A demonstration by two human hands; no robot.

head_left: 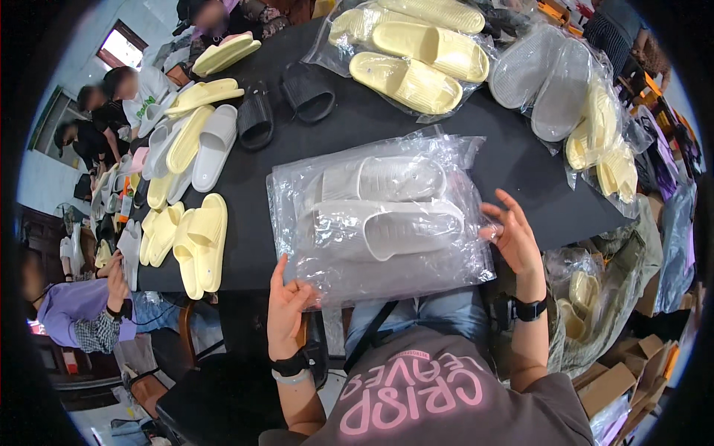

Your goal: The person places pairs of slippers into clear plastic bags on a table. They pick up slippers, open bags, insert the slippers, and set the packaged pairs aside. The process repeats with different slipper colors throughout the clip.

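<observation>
A clear plastic bag (349,284) lies at the front edge of the black table, with a pair of light grey slippers (409,236) inside, side by side. At the bag's lower left corner, my left hand (288,305) grips the film between thumb and fingers, its index finger stretched up along the edge. My right hand (517,236) has the right edge of the bag between thumb and fingertips, the other fingers loosely spread. Glare on the crinkled film hides parts of the slippers.
Loose yellow slippers (201,245) and grey slippers (216,149) lie to the left, two black slippers (309,93) behind. Bagged yellow slippers (428,52) and bagged grey slippers (561,89) sit at the far right. A sack (632,260) stands at right; a person in purple (82,312) sits at left.
</observation>
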